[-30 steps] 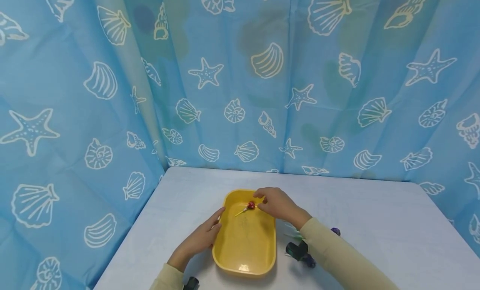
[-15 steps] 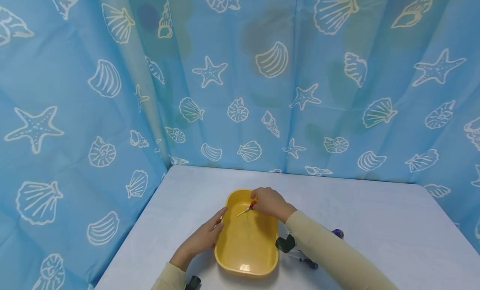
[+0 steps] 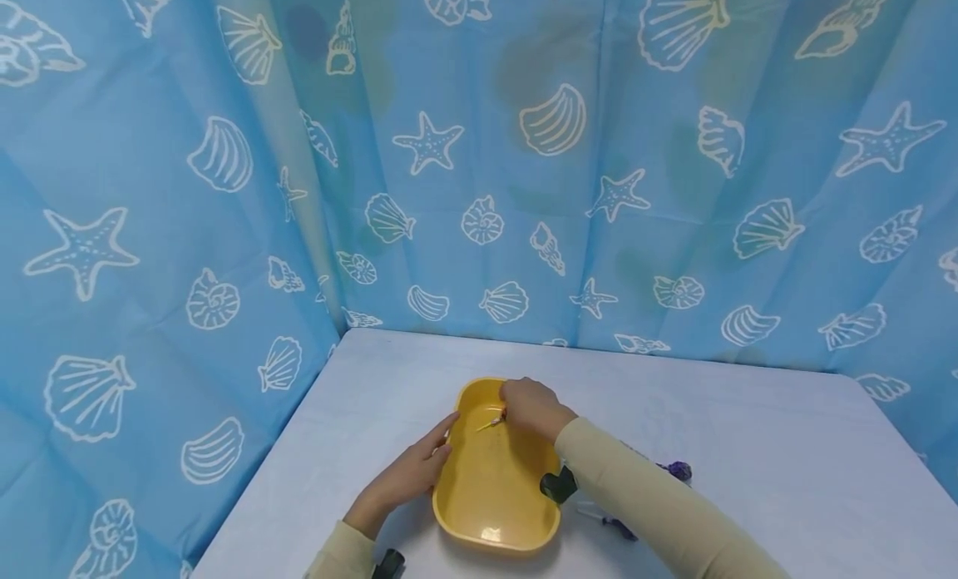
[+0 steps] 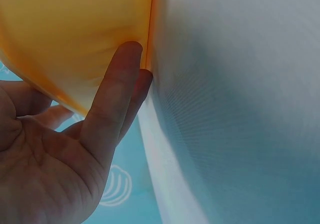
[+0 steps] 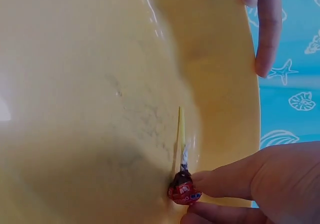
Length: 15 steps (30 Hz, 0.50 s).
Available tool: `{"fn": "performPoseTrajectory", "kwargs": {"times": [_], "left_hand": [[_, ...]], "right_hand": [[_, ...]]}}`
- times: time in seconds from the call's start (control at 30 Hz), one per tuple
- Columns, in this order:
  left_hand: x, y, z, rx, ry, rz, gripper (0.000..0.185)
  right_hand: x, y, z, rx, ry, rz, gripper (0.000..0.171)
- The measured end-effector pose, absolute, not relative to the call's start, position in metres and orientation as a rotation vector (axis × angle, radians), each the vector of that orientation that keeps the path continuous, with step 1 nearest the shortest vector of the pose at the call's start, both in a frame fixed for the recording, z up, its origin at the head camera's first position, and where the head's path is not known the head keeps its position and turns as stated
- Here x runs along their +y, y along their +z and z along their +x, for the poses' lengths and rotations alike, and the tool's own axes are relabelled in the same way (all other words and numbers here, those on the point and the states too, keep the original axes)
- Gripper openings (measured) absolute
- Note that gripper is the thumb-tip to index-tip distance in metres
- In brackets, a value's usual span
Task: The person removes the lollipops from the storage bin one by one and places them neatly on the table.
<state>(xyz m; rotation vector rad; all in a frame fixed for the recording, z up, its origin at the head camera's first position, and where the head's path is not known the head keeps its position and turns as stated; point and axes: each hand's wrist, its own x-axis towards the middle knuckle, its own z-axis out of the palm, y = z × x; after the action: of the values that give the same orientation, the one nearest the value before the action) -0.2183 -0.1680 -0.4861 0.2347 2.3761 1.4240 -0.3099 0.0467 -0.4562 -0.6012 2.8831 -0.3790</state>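
A yellow plastic tray [image 3: 490, 500] stands on the white table. Near its far end lies a red-wrapped lollipop [image 5: 185, 190] with a yellow stick. My right hand [image 3: 533, 407] reaches over the tray's right rim and pinches the lollipop's head between thumb and fingers. The stick points away from that hand, against the tray floor. At the tray's left side, my left hand [image 3: 410, 477] touches the wall with extended fingers. In the left wrist view, those fingers [image 4: 115, 94] lie straight along the yellow wall.
To the right of the tray, partly behind my right sleeve [image 3: 636, 487], lie a purple-wrapped lollipop [image 3: 678, 471] and another dark-wrapped one [image 3: 619, 528]. A blue curtain [image 3: 479, 171] with shell prints hangs behind the table and along its left.
My right hand has moved in from just right of the lollipop, closed its fingers on the candy head and now covers most of it. My left hand stays at the tray's side.
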Motion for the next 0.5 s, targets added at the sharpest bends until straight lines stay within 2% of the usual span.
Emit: {"fn": "performPoseTrajectory", "kwargs": {"times": [0.2,0.5], "left_hand": [[-0.1674,-0.4859,-0.2195,2.396,1.408,0.24,0.054],[-0.1677,-0.4876,-0.2201,2.401,1.39,0.223,0.054]], "right_hand": [[0.0471,-0.4597,-0.3094,2.886,-0.364,-0.633,0.033],[0.047,-0.4601,-0.3067,2.873,-0.295,-0.658,0.033]]}}
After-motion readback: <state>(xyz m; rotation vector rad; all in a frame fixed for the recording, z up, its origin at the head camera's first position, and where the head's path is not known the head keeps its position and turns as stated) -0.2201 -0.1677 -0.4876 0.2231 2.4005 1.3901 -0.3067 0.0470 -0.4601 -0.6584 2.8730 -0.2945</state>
